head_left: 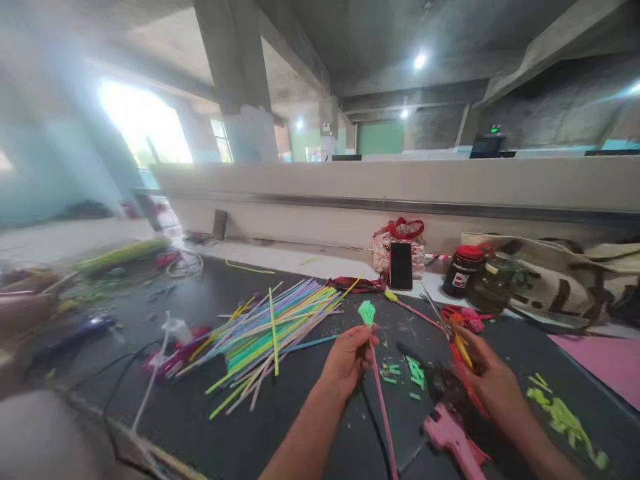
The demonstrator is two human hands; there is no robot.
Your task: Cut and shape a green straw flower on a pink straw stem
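Note:
My left hand pinches a pink pipe cleaner stem topped by a bright green tuft. The stem runs down toward the table's near edge. In my right hand is a pair of scissors with red and yellow handles, the blades pointing up and away, apart from the tuft. Between the hands lie short green cut pieces. Below my right hand rests a pink glue gun. Another pink stem with a yellow tip lies farther back.
A pile of coloured pipe cleaners spreads to the left. At the back stand a phone, a dark jar with a red lid and a cloth bag. Yellow-green scraps lie at right. Cables cross the left side.

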